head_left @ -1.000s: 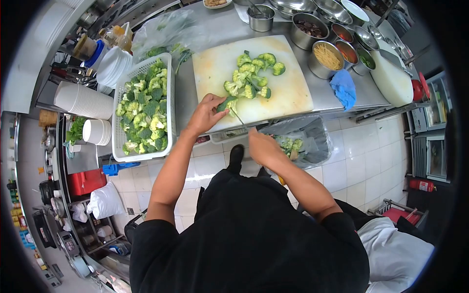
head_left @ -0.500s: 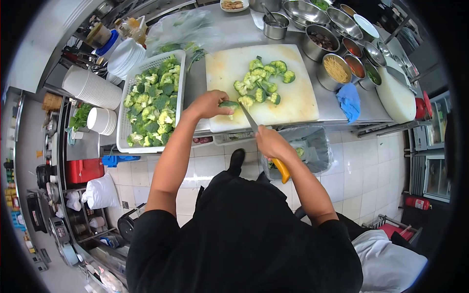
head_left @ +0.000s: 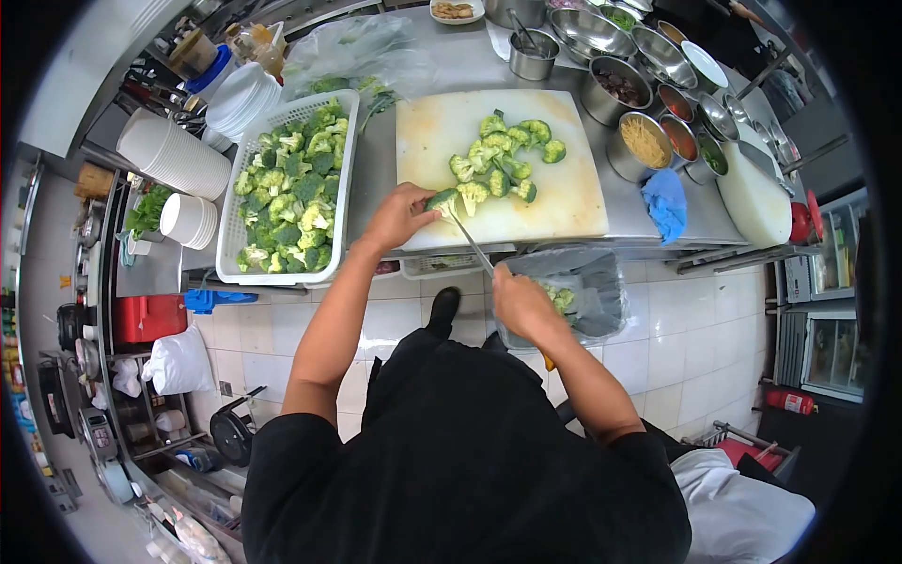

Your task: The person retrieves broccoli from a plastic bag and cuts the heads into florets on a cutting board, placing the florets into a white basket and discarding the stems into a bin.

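My left hand [head_left: 401,216] pinches a broccoli piece [head_left: 443,200] at the lower left part of the white cutting board [head_left: 554,211]. My right hand [head_left: 522,299] grips a knife [head_left: 473,243] by its yellow handle, mostly hidden under the hand and forearm. The blade points up and left, its tip at the held piece. Several cut florets [head_left: 503,150] lie in a loose group on the board just beyond the blade. To the left stands a white perforated basket [head_left: 350,179] full of broccoli florets.
A lined bin [head_left: 601,310] is below the counter edge. Right of the board are a blue cloth [head_left: 665,202], a pot of yellow shreds [head_left: 641,146] and several metal bowls. A plastic bag [head_left: 343,56] lies behind the basket, stacked white containers [head_left: 174,155] to its left.
The knife blade has swung left and lower, from beside the florets to the held piece. That piece now shows its pale stem side. The view has shifted slightly.
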Available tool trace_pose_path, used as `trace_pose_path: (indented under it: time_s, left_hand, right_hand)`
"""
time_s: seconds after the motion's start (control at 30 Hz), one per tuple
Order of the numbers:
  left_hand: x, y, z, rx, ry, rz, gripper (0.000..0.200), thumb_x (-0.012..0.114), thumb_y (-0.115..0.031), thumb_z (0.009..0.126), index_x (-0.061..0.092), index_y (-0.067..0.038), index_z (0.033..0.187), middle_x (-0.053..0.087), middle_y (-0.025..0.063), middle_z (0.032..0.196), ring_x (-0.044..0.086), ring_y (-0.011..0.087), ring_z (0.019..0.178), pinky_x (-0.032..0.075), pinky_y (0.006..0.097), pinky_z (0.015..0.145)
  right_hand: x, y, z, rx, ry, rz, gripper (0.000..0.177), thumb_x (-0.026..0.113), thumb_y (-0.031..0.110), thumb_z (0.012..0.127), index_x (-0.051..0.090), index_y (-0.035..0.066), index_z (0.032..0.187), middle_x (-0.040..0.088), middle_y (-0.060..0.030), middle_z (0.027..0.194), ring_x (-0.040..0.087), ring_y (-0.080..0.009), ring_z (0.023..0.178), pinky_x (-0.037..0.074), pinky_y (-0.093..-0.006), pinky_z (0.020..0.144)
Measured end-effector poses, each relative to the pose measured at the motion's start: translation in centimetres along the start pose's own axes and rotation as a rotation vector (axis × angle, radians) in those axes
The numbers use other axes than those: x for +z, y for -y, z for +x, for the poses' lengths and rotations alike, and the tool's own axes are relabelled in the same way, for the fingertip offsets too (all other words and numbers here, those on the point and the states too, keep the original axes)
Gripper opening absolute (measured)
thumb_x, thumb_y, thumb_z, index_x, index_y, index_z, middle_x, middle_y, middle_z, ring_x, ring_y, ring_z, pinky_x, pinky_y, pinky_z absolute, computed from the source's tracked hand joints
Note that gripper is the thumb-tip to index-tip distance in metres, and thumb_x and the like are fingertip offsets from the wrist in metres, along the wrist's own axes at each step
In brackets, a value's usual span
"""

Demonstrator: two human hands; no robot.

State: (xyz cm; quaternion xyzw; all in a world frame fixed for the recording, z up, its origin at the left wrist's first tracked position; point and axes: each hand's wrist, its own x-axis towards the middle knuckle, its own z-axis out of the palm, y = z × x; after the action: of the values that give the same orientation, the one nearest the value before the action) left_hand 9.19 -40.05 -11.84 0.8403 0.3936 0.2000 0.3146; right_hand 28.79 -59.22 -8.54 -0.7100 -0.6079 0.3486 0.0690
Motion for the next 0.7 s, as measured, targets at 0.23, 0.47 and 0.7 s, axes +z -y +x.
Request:
trace_pose_path:
  time_s: [0.23, 0.47, 0.7]
  left_hand:
    - [0.4, 0.5, -0.2, -0.111, 0.053, -0.186, 0.036, 0.075, -0.012, 0.087, 0.062, -0.001, 0.118, 0.066, 0.0112, 0.114, 0.063, 0.0182, 0.101, 0.054, 0.0298, 0.088]
    - [1.5, 2.1, -0.5, 0.096, -0.077, -0.312, 0.028, 0.073, -0.008, 0.086, 0.064, 0.0, 0.111, 0.062, 0.0108, 0.117, 0.063, 0.0219, 0.1, 0.053, 0.0318, 0.086]
    - [1.4, 1.9, -0.6, 0.081, -0.088, -0.299, 0.024, 0.074, -0.007, 0.085, 0.065, 0.001, 0.106, 0.063, 0.0102, 0.113, 0.063, 0.0213, 0.097, 0.054, 0.0312, 0.086]
  right_hand:
    - [0.8, -1.0, 0.3, -0.049, -0.069, -0.021, 0.023, 0.04, 0.018, 0.101, 0.048, -0.003, 0.102, 0.065, -0.0338, 0.081, 0.062, -0.0533, 0.079, 0.048, -0.0611, 0.075]
    - [0.1, -0.1, 0.3, -0.019, 0.0, -0.006, 0.022, 0.041, 0.01, 0.095, 0.051, -0.006, 0.106, 0.066, -0.0352, 0.089, 0.065, -0.0518, 0.088, 0.05, -0.0586, 0.08]
    - [-1.0, 1.2, 1.7, -0.005, 0.086, 0.056, 0.023, 0.043, 0.007, 0.091, 0.052, -0.008, 0.106, 0.065, -0.0364, 0.091, 0.065, -0.0519, 0.09, 0.05, -0.0576, 0.082]
